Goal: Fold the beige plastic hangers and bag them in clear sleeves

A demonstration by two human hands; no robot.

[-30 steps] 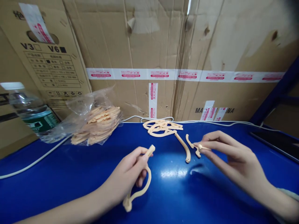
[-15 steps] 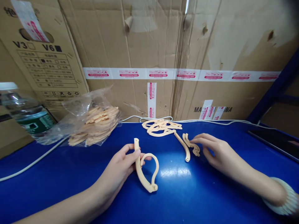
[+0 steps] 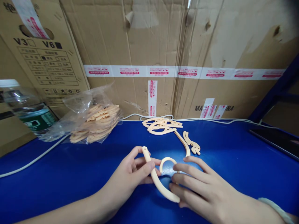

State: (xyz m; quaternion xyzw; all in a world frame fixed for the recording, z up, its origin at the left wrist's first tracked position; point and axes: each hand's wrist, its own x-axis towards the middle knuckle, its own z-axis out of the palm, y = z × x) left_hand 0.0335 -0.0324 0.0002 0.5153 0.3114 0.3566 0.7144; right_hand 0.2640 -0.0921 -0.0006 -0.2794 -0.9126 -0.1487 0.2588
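My left hand [image 3: 140,169] pinches a curved beige hanger arm [image 3: 159,185] near its upper end, thumb on top, where a small hole shows. A beige hook [image 3: 168,159] meets the arm's lower end. Around that lower end my right hand [image 3: 198,183] has its fingers curled, hiding the joint and part of the hook. Beyond my right fingertips lies another curved hanger arm [image 3: 182,141], its near end partly covered by them. Two small wavy beige pieces [image 3: 192,144] rest just right of it. A pile of beige hanger parts [image 3: 161,127] lies at the back of the table.
A clear plastic bag of beige pieces [image 3: 97,124] sits at the back left of the blue table [image 3: 77,174]. Beside it stands a water bottle [image 3: 30,115]. Cardboard [image 3: 130,93] walls off the back, a white cable [image 3: 210,120] along its foot. A dark flat device [image 3: 275,143] lies right.
My right hand has moved left and nearer, from the small wavy pieces to the held hanger arm's lower end. My left hand has shifted slightly right with the arm.
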